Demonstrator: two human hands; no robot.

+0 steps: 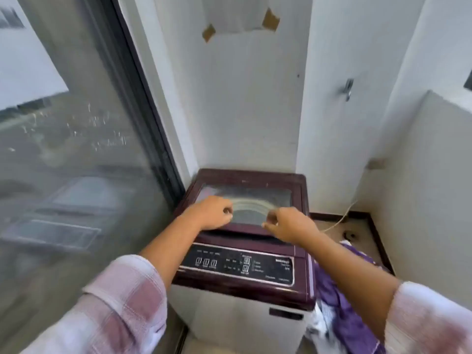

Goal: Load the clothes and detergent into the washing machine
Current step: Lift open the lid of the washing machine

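Nearest are two checked pink-and-white sleeves, soft woven cloth. Beyond them the left hand (213, 213) and the right hand (286, 224) rest on the near edge of the lid (245, 200) of the washing machine (240, 284); the fingers are curled loosely and grasp nothing. The lid is closed, a stiff glass pane in a glossy maroon plastic frame, probably light but smooth, so I would lift it at the near lip. The clothes (342, 290), purple and limp, lie in a heap on the right, beside the machine. No detergent is visible.
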